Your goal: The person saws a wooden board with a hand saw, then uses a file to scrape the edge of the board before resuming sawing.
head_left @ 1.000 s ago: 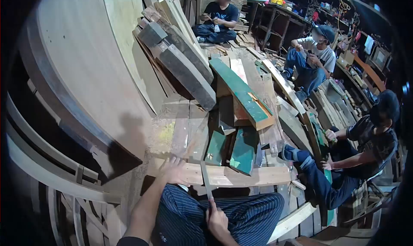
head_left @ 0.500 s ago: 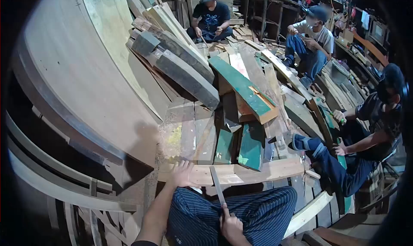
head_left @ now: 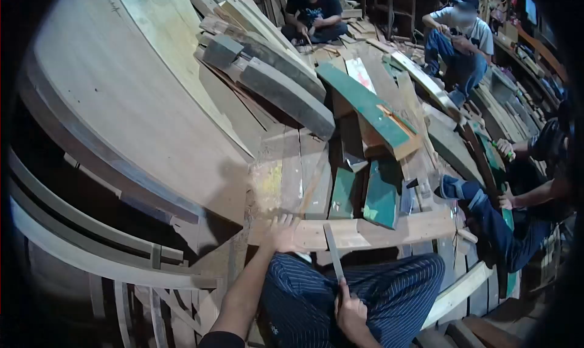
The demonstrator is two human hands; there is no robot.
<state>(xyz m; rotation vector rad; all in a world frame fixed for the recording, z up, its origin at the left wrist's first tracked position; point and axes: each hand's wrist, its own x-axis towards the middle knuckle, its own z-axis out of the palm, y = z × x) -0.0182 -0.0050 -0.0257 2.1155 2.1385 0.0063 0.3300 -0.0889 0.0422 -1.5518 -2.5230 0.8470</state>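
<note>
In front of my crossed legs, a pale wooden plank [head_left: 407, 227] lies crosswise. My left hand [head_left: 282, 231] rests on its left end, fingers spread flat over the wood. In my lap, my right hand [head_left: 351, 306] is wrapped around the lower end of a long, flat metal file [head_left: 333, 250]. The file points forward, its far end over the plank's face. Its handle is hidden in my fist. Just beyond the plank are green-painted timber blocks [head_left: 382, 196].
A large curved wooden panel [head_left: 140, 123] stands at the left above curved slats [head_left: 91, 244]. Heavy beams [head_left: 289, 98] and a green board [head_left: 371, 107] are piled ahead. One person [head_left: 313, 13] sits at the back, another [head_left: 462, 38] at the back right, and a third [head_left: 535, 184] close by on the right.
My view has turned a little left and down, so the scene sits farther right and higher. My left hand stays on the plank, and my right keeps its hold on the file.
</note>
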